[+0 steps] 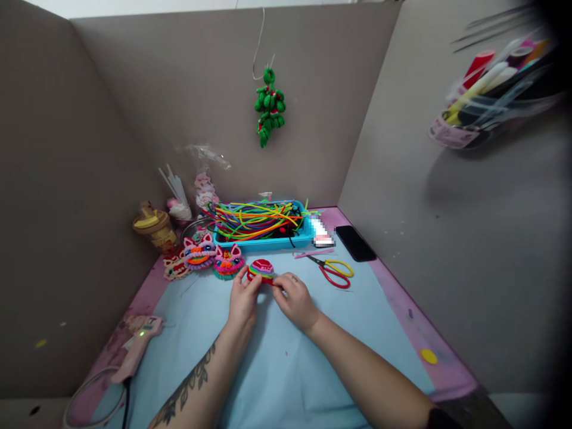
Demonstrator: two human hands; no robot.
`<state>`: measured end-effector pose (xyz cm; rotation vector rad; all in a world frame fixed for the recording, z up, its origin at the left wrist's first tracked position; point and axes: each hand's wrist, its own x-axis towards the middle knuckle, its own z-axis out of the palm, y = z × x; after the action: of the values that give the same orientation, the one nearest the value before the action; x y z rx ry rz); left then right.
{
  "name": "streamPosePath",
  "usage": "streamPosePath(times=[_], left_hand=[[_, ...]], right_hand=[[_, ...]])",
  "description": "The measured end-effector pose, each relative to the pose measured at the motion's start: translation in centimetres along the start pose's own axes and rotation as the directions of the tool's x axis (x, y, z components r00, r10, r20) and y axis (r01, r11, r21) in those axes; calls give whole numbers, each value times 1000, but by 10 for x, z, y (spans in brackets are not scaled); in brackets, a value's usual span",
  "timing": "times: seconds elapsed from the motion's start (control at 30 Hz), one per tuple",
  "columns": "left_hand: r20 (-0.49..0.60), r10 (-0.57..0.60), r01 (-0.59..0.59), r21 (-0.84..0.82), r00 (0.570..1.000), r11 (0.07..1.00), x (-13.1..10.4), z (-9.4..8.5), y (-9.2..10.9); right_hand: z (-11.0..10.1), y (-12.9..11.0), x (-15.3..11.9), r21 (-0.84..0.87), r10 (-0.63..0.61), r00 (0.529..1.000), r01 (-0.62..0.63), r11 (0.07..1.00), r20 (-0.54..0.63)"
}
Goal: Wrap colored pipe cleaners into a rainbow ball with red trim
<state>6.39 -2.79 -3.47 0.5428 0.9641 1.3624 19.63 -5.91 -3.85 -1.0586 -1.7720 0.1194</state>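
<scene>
In the middle of the desk, a small rounded craft piece (261, 269) with red, pink and rainbow stripes is held up off the cloth. My left hand (244, 293) grips its left side, thumb in front. My right hand (295, 298) is pinched at the piece's lower right edge, on what looks like a red strand (270, 283). The exact fingertip contact is too small to make out. Just left of my left hand sits a pink eared animal-head craft (229, 262). Scissors (336, 271) with one yellow and one red handle lie to the right of my right hand.
Behind my hands stands a blue tray (263, 243) heaped with colourful pipe-cleaner-like strips (254, 220). A phone (356, 243) lies at right. A lit pink glue gun (139, 348) with its cord is at left. Grey partitions (214, 89) enclose the desk; a pen holder (456, 132) hangs right.
</scene>
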Motion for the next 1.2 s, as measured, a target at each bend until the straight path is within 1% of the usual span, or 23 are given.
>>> streamPosePath(times=[0.03,0.07,0.1,0.17,0.23,0.33,0.4,0.43,0.53,0.6,0.63,0.7,0.77,0.83,0.87,0.93,1.0,1.07,1.13,1.2], left_hand=[[1,-17,17,-10,1000,1000,0,0,1],[-2,-32,32,-24,999,999,0,1,2],[-7,-40,39,-41,999,998,0,1,3],[-22,-28,27,-75,999,997,1,1,7],[-36,2,-5,-92,999,996,2,0,10],[-38,33,-36,-93,999,995,3,-1,13],[-43,38,-42,-88,998,995,4,-2,14],[-50,38,-43,-87,998,995,4,-2,14],[-83,17,-24,-77,996,997,5,-3,14],[-89,-22,16,-66,996,998,5,-3,13],[-82,-48,43,-60,995,997,5,-3,12],[-49,-109,106,-49,993,993,5,-3,9],[1,-167,167,-50,986,985,4,-2,5],[48,-209,212,-63,977,975,3,-2,3],[67,-224,228,-73,972,971,3,-1,2],[83,-240,247,-96,967,964,3,-1,2],[63,-243,249,-116,968,962,3,-1,2],[30,-243,245,-129,970,961,4,-1,3],[8,-248,247,-130,969,960,3,0,4],[-4,-247,244,-135,969,960,2,2,5]], right_hand=[[0,1,0,-35,-37,999,37,999,15],[0,1,1,-79,-44,998,46,996,37],[0,2,1,-132,-19,998,27,991,61],[1,5,2,-251,96,989,-66,966,109],[1,7,2,-346,217,963,-152,926,158],[2,11,3,-385,302,926,-201,901,224],[2,12,3,-341,320,915,-227,912,246],[2,12,3,-293,328,914,-254,922,239],[0,11,2,-36,372,917,-371,928,145],[-2,10,2,163,420,904,-428,889,82],[-2,9,1,249,439,895,-444,861,77],[-2,7,1,380,464,879,-468,798,109],[0,6,1,457,477,866,-489,743,152],[2,6,2,482,477,863,-493,724,167],[3,6,2,479,471,867,-486,731,161],[4,6,2,444,444,888,-447,777,118],[5,8,3,397,399,915,-387,832,54],[6,10,3,368,358,934,-336,867,10],[7,11,2,361,346,938,-319,876,-9],[8,12,2,355,365,931,-334,873,-23]])
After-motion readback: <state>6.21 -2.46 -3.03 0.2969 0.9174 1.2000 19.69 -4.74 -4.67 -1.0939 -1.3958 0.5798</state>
